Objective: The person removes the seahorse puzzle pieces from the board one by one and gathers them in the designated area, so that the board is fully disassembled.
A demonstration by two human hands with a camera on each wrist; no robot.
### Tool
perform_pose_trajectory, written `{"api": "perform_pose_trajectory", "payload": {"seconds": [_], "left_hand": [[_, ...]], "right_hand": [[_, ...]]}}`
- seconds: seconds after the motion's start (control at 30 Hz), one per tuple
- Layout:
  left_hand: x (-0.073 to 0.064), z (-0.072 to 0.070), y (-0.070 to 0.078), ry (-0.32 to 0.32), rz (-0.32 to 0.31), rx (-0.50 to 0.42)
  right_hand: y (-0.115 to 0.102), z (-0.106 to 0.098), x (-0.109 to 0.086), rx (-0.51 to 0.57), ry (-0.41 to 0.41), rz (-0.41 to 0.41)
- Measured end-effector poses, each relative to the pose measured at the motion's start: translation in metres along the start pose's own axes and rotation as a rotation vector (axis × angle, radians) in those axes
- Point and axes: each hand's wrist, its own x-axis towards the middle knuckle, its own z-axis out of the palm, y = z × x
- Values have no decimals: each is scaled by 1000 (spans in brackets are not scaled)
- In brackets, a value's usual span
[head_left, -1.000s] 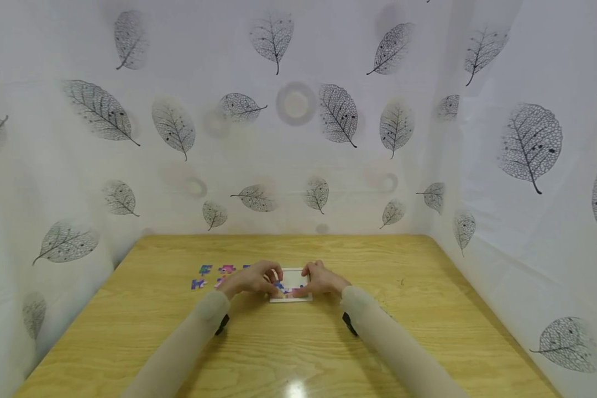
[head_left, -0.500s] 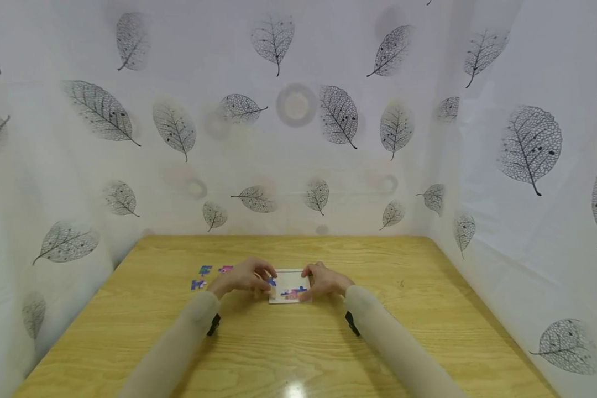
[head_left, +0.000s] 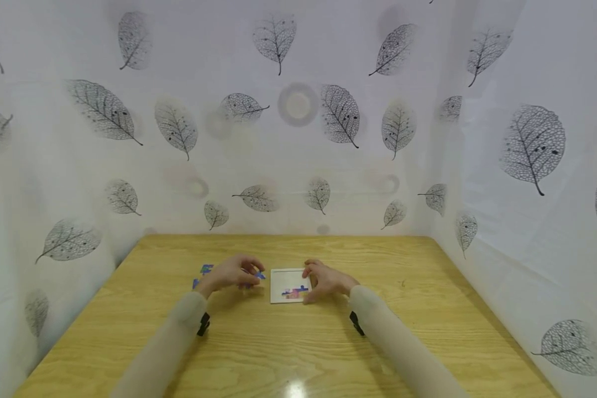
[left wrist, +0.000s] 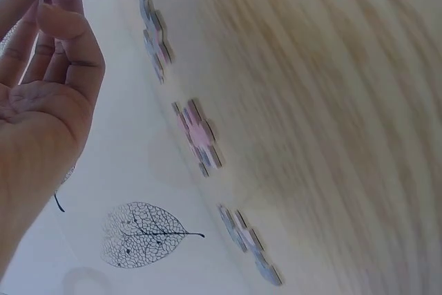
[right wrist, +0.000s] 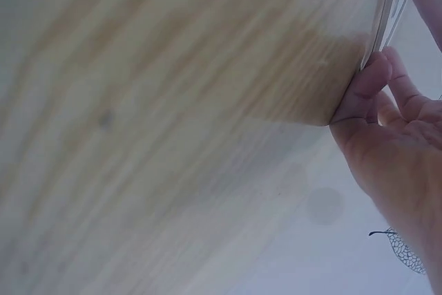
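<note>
Left hand [head_left: 234, 273] has backed off the tray [head_left: 281, 279] since half a second ago, fingers [left wrist: 68, 24] still pinching that blue piece [head_left: 261, 275], now just left of it. Right hand [head_left: 330, 281] still grips the tray's right side.

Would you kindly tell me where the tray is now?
In the head view, the tray lies on the table between the left hand and the right hand, which grips its right side.

Light is soft and even, with one glare spot low on the table [head_left: 298, 340]. Both wrist views look hazy.
</note>
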Motion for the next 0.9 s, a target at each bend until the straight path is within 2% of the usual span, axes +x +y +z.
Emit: {"api": "perform_pose_trajectory", "payload": {"seconds": [0.27,0.43,0.57,0.77,0.9], "left_hand": [[-12,-8,-3,37,-20,52],[-19,-19,-8,39,-42,4],[-27,-28,-13,36,-26,-35],[-42,-39,-22,76,-49,-21],[-48,-44,-29,80,-63,-2]], "right_hand": [[6,-3,0,69,-9,-46],[6,-4,1,68,-4,-31],[6,-4,2,65,-6,-24],[8,-4,3,67,-11,-22],[8,-4,2,60,-5,-18]]}}
